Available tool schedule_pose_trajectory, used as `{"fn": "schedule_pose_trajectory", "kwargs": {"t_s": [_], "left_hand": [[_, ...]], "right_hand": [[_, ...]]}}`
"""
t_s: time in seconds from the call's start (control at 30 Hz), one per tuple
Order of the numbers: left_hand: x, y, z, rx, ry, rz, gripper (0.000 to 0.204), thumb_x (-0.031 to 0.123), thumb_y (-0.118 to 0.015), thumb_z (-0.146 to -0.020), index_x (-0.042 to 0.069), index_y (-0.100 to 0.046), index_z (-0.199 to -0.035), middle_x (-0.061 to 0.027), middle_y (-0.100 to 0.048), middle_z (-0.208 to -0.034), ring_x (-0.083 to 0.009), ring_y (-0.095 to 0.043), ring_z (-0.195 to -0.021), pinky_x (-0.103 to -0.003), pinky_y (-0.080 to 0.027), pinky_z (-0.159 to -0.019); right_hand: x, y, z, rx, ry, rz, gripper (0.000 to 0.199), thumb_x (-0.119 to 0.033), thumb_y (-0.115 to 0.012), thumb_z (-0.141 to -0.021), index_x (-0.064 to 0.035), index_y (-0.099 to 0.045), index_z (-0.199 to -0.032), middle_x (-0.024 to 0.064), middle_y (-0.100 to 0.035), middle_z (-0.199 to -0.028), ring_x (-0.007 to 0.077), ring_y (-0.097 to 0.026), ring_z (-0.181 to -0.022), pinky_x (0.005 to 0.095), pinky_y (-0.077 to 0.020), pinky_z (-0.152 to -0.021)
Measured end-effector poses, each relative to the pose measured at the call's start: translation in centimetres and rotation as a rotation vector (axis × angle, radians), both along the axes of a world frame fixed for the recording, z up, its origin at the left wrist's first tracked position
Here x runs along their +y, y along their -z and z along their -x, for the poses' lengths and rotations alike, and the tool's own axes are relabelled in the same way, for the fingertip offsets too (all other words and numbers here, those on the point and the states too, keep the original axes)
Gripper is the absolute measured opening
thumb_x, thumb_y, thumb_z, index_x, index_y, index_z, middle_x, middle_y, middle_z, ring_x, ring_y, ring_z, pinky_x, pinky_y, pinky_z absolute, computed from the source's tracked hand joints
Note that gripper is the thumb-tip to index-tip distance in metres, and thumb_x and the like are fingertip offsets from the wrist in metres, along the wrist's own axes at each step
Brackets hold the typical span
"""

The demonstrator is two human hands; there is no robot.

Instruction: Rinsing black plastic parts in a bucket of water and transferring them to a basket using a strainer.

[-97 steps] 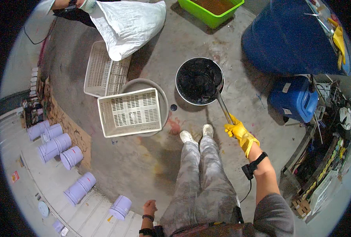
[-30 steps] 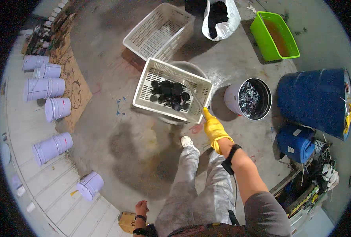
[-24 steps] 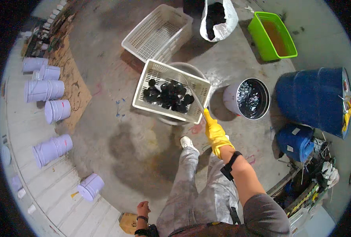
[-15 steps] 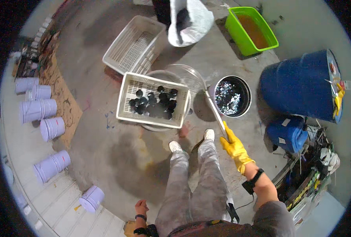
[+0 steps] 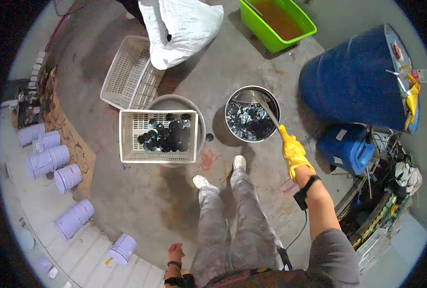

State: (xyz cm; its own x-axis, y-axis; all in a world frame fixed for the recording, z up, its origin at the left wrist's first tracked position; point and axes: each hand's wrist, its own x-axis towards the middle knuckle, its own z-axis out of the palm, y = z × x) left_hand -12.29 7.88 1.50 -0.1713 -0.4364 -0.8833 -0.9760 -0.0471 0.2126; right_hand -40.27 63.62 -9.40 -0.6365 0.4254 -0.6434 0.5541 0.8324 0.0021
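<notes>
In my right hand (image 5: 296,156), which wears a yellow rubber glove, is the long handle of a metal skimmer (image 5: 269,111). The skimmer's round head is inside the rim of a round bucket (image 5: 229,128), at its far side. Dark, shiny round pieces (image 5: 252,120) fill much of the bucket. My bare left hand (image 5: 176,250) hangs by my left leg, fingers curled, nothing visible in it. Left of the bucket, a white slotted crate (image 5: 127,155) holds several black round pieces (image 5: 168,137). It rests on a round grey tub (image 5: 200,113).
Beyond are a second white crate (image 5: 115,89), a white sack (image 5: 189,29) and a green tub (image 5: 257,34) of brownish liquid. Blue drums (image 5: 341,79) stand right, near piled clutter (image 5: 381,206). Lilac buckets (image 5: 74,219) line the left wall. One black piece (image 5: 208,137) lies on the floor.
My right hand has brought the skimmer's head from beside the crate into the bucket. The white sack now hangs over the far crate's edge. The view has shifted to the right.
</notes>
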Motion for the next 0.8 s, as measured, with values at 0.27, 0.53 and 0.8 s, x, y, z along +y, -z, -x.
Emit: {"fn": "schedule_pose_trajectory", "kwargs": {"t_s": [0.27,0.53,0.8], "left_hand": [[0.5,0.3,-3.6,0.109,0.501,0.096,0.011,0.014,-0.057,-0.077,0.005,-0.062,-0.079,-0.0007,-0.052,-0.059,-0.0107,-0.049,-0.047,-0.025,-0.042,-0.043],[1.0,0.6,-2.6,-0.153,0.201,0.148,0.016,0.019,-0.058,-0.078,0.004,-0.060,-0.085,-0.0007,-0.051,-0.058,-0.0107,-0.049,-0.049,-0.024,-0.042,-0.045],[4.1,0.5,-0.3,-0.172,0.161,0.078,0.020,0.019,-0.059,-0.078,0.003,-0.060,-0.089,-0.0011,-0.052,-0.061,-0.0110,-0.048,-0.049,-0.025,-0.042,-0.045]], "right_hand": [[1.0,10.3,6.6,-0.196,0.250,0.144,0.069,-0.057,-0.007,-0.087,-0.0106,-0.038,-0.128,0.0198,-0.044,-0.125,0.0346,-0.043,-0.115,0.0438,-0.0293,-0.097],[-1.5,8.6,7.9,-0.072,0.222,0.339,0.050,-0.040,-0.032,-0.087,-0.0045,-0.050,-0.118,0.0203,-0.053,-0.112,0.0320,-0.048,-0.106,0.0373,-0.0354,-0.088],[1.4,14.4,5.0,-0.137,0.807,0.756,0.028,-0.004,-0.054,-0.074,-0.0101,-0.055,-0.101,0.0108,-0.060,-0.073,0.0246,-0.058,-0.058,0.0364,-0.0459,-0.047]]}}
